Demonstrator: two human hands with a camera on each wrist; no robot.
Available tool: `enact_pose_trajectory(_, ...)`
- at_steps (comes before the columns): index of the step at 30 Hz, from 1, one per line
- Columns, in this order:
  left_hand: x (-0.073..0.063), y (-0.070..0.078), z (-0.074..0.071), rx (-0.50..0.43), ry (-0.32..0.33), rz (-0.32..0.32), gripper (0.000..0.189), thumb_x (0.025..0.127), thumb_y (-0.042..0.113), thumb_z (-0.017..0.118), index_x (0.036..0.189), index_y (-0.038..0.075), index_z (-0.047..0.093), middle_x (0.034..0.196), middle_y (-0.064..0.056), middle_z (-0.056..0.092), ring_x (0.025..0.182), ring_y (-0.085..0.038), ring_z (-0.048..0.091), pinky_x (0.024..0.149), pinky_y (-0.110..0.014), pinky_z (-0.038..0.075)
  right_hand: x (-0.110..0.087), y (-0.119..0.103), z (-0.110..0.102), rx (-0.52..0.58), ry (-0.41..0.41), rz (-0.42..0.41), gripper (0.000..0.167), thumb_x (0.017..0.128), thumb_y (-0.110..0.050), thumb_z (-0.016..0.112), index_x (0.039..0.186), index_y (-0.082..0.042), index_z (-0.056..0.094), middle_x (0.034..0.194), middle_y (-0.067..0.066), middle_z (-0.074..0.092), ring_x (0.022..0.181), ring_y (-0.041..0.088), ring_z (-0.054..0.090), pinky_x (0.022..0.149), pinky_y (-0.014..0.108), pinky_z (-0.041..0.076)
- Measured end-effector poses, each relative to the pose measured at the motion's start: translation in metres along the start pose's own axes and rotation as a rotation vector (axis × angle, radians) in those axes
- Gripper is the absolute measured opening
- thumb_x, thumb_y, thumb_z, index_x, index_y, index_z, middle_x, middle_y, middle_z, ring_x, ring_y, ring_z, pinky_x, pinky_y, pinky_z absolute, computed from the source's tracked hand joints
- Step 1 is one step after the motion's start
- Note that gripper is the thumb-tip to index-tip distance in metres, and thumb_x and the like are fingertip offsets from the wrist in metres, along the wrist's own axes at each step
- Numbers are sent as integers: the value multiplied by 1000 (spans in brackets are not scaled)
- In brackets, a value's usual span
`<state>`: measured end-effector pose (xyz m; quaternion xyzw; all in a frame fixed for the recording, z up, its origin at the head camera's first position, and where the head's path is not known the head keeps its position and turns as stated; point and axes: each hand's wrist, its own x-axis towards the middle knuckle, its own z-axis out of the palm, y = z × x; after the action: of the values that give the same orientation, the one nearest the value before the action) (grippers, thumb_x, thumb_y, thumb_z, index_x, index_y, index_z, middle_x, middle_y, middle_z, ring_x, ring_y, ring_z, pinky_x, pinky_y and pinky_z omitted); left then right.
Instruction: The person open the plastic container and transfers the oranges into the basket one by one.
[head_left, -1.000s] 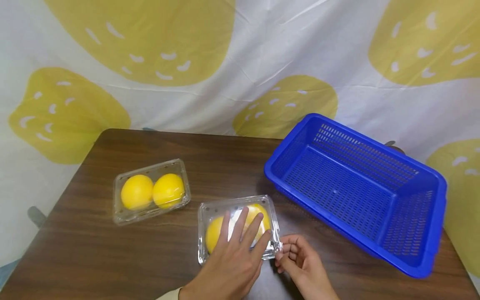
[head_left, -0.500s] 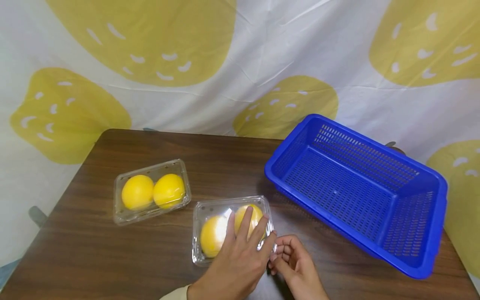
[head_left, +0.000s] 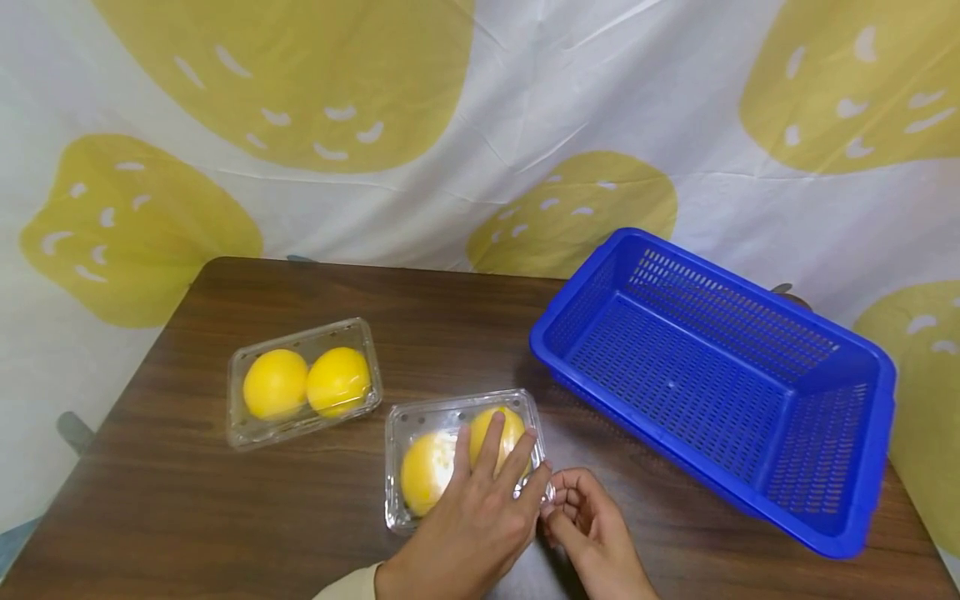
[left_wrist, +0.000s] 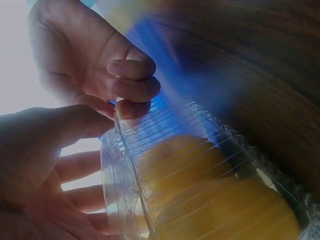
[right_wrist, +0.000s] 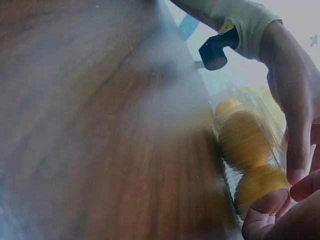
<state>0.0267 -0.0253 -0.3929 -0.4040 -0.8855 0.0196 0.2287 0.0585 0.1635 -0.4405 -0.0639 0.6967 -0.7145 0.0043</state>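
In the head view, a clear plastic clamshell box with two round yellow fruits inside lies at the table's front middle. My left hand rests across its lid, fingers spread and straight, covering the lid's near right part. At the box's near right corner, my right hand pinches the edge between thumb and curled fingers. The left wrist view has the left thumb along the ribbed rim, meeting the right fingertips. Both hands also meet at the box's corner in the right wrist view, beside the yellow fruits.
Another clear clamshell box holding two yellow fruits stands further left on the brown wooden table. To the right, a blue perforated basket sits at an angle. A yellow-and-white patterned cloth hangs behind the table.
The clamshell box has shifted slightly left, and the right hand has moved left with its corner. The left hand has slid a little to the right over the lid.
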Motion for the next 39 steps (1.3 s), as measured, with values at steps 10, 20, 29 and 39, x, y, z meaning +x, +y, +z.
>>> enact_pose_trajectory(10, 2, -1, 1, 83, 12, 46, 39, 97, 26, 71, 134, 16, 77, 149, -16, 69, 135, -46, 65, 105, -64, 60, -1, -1, 5, -70, 86, 46, 21, 91, 19, 61, 110, 12, 59, 91, -1, 66, 78, 8, 63, 67, 18, 54)
enact_pose_trajectory(20, 1, -4, 3, 128, 14, 85, 39, 99, 24, 70, 137, 18, 76, 150, -15, 68, 135, -45, 66, 106, -61, 60, 1, 1, 6, -68, 122, 72, 22, 90, 18, 61, 111, 11, 59, 90, 1, 66, 79, 9, 63, 67, 19, 54)
enact_pose_trajectory(29, 2, -4, 10, 158, 65, 102, 40, 108, 15, 47, 136, 20, 75, 147, -14, 69, 135, -46, 65, 106, -61, 59, 3, -5, 3, -60, 113, 52, 23, 89, 19, 60, 111, 12, 58, 92, 3, 66, 75, 9, 61, 64, 19, 54)
enact_pose_trajectory(39, 8, -12, 9, 118, 39, 123, 41, 105, 17, 56, 143, 16, 72, 152, -16, 67, 135, -43, 66, 107, -59, 60, 5, -4, 0, -36, 125, 95, 21, 93, 17, 61, 113, 12, 58, 92, 6, 66, 73, 10, 61, 63, 21, 54)
